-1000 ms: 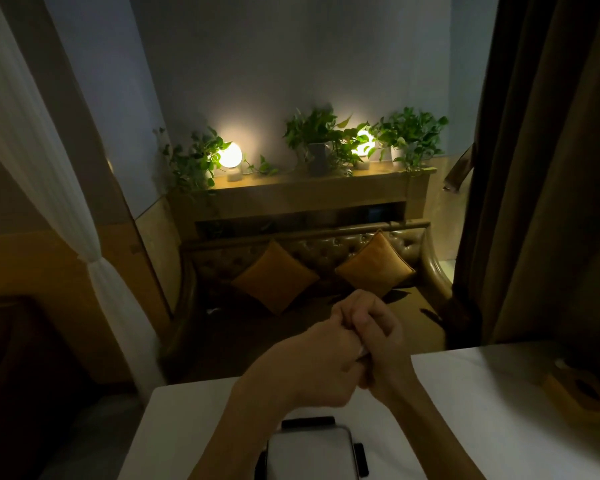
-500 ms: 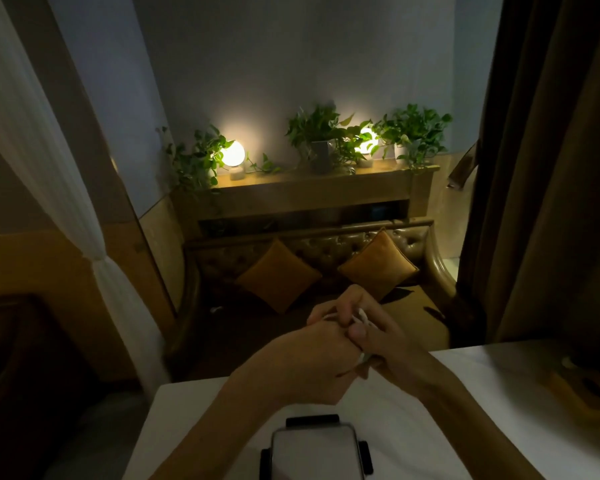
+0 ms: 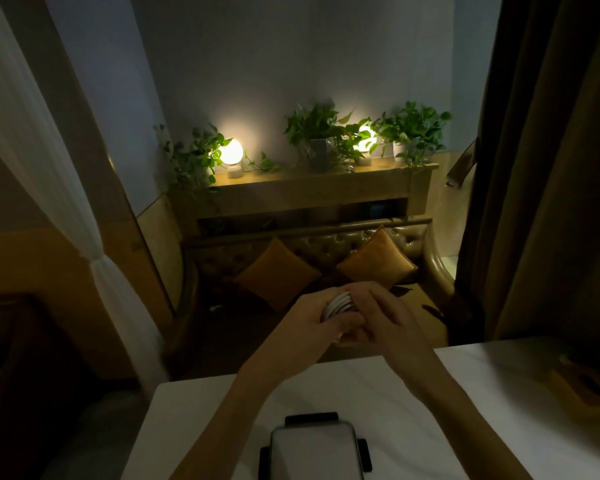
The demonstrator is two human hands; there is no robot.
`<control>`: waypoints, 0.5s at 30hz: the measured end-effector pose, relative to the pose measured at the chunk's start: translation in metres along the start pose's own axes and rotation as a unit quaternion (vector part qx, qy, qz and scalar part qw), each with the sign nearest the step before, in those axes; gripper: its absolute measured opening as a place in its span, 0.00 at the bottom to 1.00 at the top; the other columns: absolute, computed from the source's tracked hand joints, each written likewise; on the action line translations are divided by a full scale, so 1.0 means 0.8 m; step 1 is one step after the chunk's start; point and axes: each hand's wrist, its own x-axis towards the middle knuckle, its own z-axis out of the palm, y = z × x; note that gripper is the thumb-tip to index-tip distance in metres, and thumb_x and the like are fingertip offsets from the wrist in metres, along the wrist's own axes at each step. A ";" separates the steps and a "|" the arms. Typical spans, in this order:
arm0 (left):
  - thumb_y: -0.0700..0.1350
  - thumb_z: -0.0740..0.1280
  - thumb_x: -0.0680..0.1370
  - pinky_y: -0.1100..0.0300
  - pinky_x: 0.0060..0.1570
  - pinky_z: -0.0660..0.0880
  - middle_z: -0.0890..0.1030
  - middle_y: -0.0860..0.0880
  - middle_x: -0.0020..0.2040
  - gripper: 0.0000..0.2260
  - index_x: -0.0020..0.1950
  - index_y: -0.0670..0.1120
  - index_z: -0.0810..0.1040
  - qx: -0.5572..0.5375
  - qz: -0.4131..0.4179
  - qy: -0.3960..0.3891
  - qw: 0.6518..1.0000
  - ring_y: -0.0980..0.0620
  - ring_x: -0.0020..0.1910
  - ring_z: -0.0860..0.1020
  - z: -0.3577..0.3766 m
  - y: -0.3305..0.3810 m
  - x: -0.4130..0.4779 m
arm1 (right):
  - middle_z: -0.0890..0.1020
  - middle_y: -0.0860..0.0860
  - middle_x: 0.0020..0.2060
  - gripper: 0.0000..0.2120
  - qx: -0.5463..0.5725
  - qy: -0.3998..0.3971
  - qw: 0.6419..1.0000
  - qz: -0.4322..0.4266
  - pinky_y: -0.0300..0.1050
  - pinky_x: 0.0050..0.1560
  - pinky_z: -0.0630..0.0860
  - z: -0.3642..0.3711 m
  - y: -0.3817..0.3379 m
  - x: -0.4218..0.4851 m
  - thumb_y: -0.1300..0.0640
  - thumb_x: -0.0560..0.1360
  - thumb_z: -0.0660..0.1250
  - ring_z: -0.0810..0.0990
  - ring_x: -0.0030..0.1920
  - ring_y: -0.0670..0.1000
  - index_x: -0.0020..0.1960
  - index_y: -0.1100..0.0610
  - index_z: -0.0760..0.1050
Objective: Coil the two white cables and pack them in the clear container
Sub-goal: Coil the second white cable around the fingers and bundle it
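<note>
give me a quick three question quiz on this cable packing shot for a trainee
1. True or false: the white cable coil lies on the white table.
2. Which hand wraps the coil's loops? A) left hand B) right hand C) neither
3. Fill in: the clear container sits on the table with its lid ____.

Key:
1. False; it is held up in the air, past the table's far edge.
2. A; the right hand's fingers only meet it at the coil.
3. On; the black latches show at its sides, so nothing gets packed until it is opened.
</note>
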 end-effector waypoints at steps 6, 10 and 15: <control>0.47 0.62 0.80 0.53 0.48 0.79 0.80 0.44 0.46 0.08 0.55 0.47 0.77 0.046 0.010 0.033 0.998 0.51 0.44 0.80 0.003 -0.001 -0.006 | 0.79 0.44 0.36 0.08 -0.080 0.029 0.994 -0.068 0.33 0.33 0.74 0.008 0.013 0.012 0.48 0.79 0.60 0.79 0.36 0.44 0.45 0.49 0.76; 0.44 0.62 0.79 0.62 0.46 0.79 0.84 0.52 0.42 0.07 0.51 0.47 0.79 0.009 -0.003 -0.001 1.000 0.57 0.43 0.82 -0.016 0.006 -0.017 | 0.80 0.48 0.35 0.12 -0.100 -0.015 0.994 -0.046 0.35 0.28 0.75 0.007 0.006 0.015 0.45 0.78 0.56 0.78 0.31 0.44 0.44 0.48 0.76; 0.51 0.61 0.78 0.59 0.51 0.78 0.83 0.47 0.52 0.15 0.55 0.43 0.80 -0.182 -0.079 -0.045 0.979 0.50 0.51 0.81 -0.029 -0.007 -0.026 | 0.82 0.47 0.36 0.16 -0.085 -0.047 0.993 -0.059 0.37 0.39 0.77 0.012 0.000 0.024 0.44 0.78 0.57 0.82 0.38 0.46 0.44 0.51 0.80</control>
